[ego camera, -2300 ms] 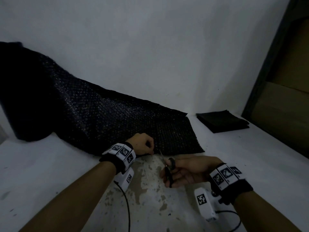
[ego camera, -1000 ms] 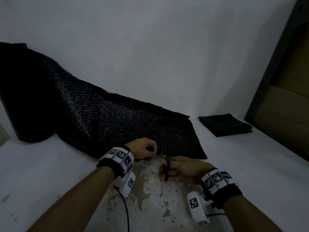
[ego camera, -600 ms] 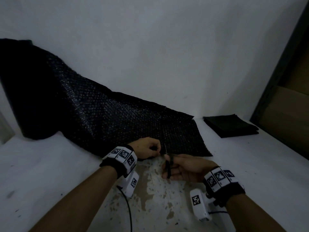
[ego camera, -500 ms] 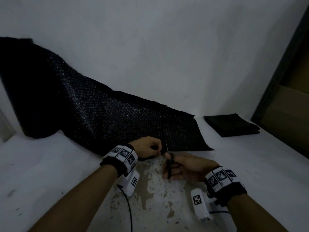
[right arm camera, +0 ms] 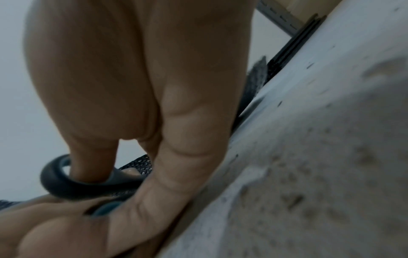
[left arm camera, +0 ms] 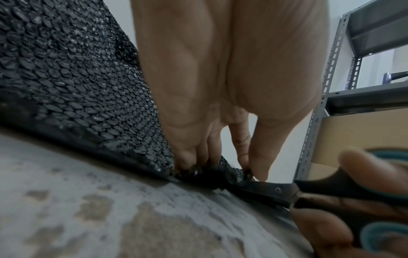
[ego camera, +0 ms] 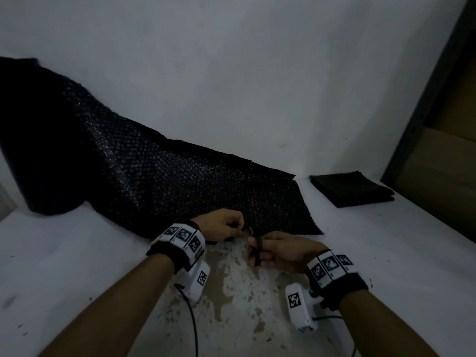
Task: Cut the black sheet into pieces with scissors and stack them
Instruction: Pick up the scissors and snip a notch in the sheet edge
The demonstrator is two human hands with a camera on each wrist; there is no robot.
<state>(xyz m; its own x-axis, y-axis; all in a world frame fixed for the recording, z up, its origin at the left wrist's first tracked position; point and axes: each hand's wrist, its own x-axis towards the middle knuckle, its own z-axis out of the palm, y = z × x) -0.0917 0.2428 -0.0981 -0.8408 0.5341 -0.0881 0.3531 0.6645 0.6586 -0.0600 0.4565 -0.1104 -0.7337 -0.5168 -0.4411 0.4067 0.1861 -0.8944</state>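
Note:
A long black bubble-textured sheet [ego camera: 159, 181] runs from a roll at the far left down onto the white table [ego camera: 64, 266]. My left hand [ego camera: 224, 225] pinches the sheet's near edge [left arm camera: 212, 172] between thumb and fingers. Just to its right, my right hand [ego camera: 278, 251] holds black-handled scissors [ego camera: 256, 249] with the thumb through one loop [right arm camera: 66, 185]. The blades [left arm camera: 264, 192] point away from me and meet the sheet's edge right beside the left fingertips. A stack of cut black pieces [ego camera: 353, 188] lies at the far right of the table.
The table's paint is worn to brown patches [ego camera: 231, 292] under my hands. A white wall stands close behind the sheet. A grey metal shelf frame [left arm camera: 331, 69] with cardboard boxes [ego camera: 443, 176] borders the table on the right. Cables trail from both wrist cameras.
My right hand has brought the scissors forward and left, from lying back on the table to the sheet's near edge. The left hand keeps its pinch on that edge.

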